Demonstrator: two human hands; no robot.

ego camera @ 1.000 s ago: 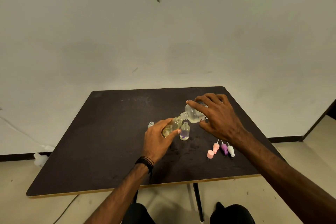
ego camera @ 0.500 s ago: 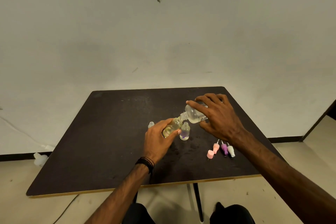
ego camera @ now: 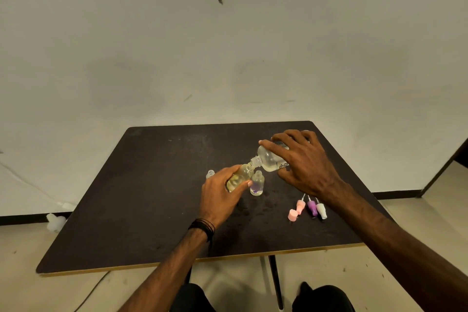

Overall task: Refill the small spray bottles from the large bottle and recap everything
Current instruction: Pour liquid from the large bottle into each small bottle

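My right hand (ego camera: 305,163) grips the large clear bottle (ego camera: 269,161), tipped on its side with its neck pointing down-left. Its mouth meets the mouth of a small clear bottle (ego camera: 239,177) holding yellowish liquid, which my left hand (ego camera: 220,194) holds tilted. A second small bottle (ego camera: 257,183) stands uncapped just right of it, with a purple tint at its bottom. A third small bottle (ego camera: 210,174) peeks out behind my left hand. Three spray tops, pink (ego camera: 300,206), purple (ego camera: 312,208) and white (ego camera: 321,210), lie in a row near my right wrist, with a pink cap (ego camera: 292,215) beside them.
Everything rests on a dark table (ego camera: 152,197) with a light wooden edge, set against a pale wall. A white plug (ego camera: 54,221) and a cable lie on the floor at the left. The table's leg (ego camera: 276,281) and my dark trousers show below.
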